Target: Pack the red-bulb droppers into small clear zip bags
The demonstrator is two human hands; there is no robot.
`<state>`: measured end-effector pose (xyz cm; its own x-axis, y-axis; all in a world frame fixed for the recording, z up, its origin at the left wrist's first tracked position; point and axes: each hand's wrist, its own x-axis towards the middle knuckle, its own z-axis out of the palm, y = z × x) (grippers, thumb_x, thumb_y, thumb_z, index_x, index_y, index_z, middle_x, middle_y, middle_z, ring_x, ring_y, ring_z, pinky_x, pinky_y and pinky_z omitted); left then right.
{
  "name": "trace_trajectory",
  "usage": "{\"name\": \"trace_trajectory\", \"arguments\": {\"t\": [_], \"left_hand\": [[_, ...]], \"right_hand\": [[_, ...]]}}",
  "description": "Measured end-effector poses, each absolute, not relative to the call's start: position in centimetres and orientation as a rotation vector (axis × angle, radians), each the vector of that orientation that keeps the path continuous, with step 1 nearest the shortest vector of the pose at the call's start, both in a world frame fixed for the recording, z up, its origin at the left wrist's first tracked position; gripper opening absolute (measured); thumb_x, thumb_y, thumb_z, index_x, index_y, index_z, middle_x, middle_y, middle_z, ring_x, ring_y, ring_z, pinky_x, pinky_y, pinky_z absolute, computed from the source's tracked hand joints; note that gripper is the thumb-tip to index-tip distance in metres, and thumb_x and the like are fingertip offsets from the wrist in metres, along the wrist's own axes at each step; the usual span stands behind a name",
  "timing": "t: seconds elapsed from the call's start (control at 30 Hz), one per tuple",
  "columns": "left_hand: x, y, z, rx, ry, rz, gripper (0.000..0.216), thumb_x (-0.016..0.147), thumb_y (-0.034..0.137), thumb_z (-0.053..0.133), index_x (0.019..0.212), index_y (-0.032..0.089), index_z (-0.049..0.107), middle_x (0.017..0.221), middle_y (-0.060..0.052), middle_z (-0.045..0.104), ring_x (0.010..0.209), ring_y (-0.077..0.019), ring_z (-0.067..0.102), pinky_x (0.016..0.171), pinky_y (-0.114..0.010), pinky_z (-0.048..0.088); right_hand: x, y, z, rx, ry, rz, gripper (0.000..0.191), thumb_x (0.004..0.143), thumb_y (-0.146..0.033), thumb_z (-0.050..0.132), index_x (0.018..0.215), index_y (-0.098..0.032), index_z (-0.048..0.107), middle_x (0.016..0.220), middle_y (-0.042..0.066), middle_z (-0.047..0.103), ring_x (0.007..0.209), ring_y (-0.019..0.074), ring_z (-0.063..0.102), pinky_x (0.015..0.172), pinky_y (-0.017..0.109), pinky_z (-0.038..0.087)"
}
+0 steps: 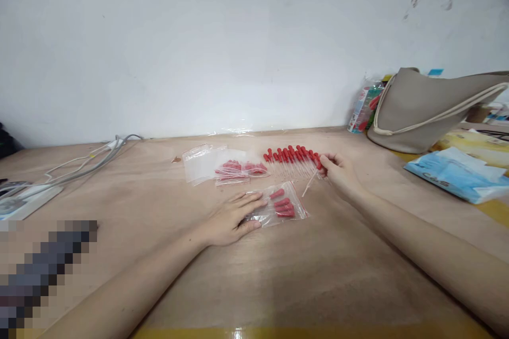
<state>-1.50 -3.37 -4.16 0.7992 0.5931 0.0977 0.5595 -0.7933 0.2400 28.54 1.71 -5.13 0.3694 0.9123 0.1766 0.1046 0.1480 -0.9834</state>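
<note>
My right hand [336,169] pinches a dropper [307,185] by its red bulb, its thin clear tube pointing down to the left. Beside it lies a row of droppers [292,156] with red bulbs at the far end and clear tubes toward me. My left hand [234,217] lies with fingers outstretched on the left part of a clear zip bag [300,212]. Inside that bag are several red bulbs [284,206]; their tubes are hard to make out. Behind it, filled zip bags [233,169] with red bulbs lie next to flat, clear zip bags [199,164].
A grey bag [421,111] with a cord stands at the right by the wall, near a colourful package [361,108]. A blue tissue pack [453,175] lies in front. Cables [95,156] and a white power strip [32,201] are at the left.
</note>
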Motion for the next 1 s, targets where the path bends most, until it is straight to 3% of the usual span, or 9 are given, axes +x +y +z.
{"name": "trace_trajectory", "arguments": {"t": [0.37, 0.53, 0.77, 1.0], "left_hand": [[-1.5, -3.3, -4.2, 2.758, 0.907, 0.257, 0.048, 0.091, 0.044, 0.037, 0.136, 0.027, 0.031, 0.144, -0.003, 0.029, 0.132, -0.0207, 0.026, 0.109, -0.042, 0.023], [-1.5, -3.3, -4.2, 2.77, 0.92, 0.242, 0.05, 0.092, 0.044, 0.036, 0.137, 0.027, 0.028, 0.144, -0.004, 0.029, 0.133, -0.0197, 0.026, 0.109, -0.041, 0.023], [-1.5, -3.3, -4.3, 2.772, 0.913, 0.252, 0.051, 0.092, 0.045, 0.036, 0.139, 0.028, 0.025, 0.144, -0.003, 0.03, 0.133, -0.0207, 0.026, 0.109, -0.042, 0.023], [-1.5, -3.2, -4.4, 2.781, 0.912, 0.271, 0.052, 0.091, 0.045, 0.037, 0.138, 0.027, 0.026, 0.144, -0.003, 0.03, 0.132, -0.0197, 0.026, 0.109, -0.04, 0.023]], "right_hand": [[26.6, 0.6, -7.2, -1.209, -0.971, 0.945, 0.031, 0.069, -0.049, 0.058, 0.074, -0.022, 0.044, 0.063, 0.0, 0.056, 0.053, 0.0113, 0.056, 0.056, 0.027, 0.051], [26.3, -0.3, -7.2, -1.195, -1.135, 1.102, 0.033, 0.06, -0.043, 0.07, 0.073, -0.018, 0.053, 0.065, 0.0, 0.06, 0.055, 0.0093, 0.056, 0.059, 0.026, 0.051], [26.4, -0.8, -6.9, -1.199, -1.504, 1.218, 0.032, 0.055, -0.034, 0.074, 0.077, -0.017, 0.06, 0.064, -0.002, 0.064, 0.062, 0.0113, 0.06, 0.066, 0.027, 0.05], [25.1, -0.7, -6.8, -1.196, -1.561, 1.103, 0.025, 0.058, -0.029, 0.07, 0.075, -0.016, 0.057, 0.063, -0.002, 0.061, 0.056, 0.01, 0.056, 0.055, 0.024, 0.047]]}}
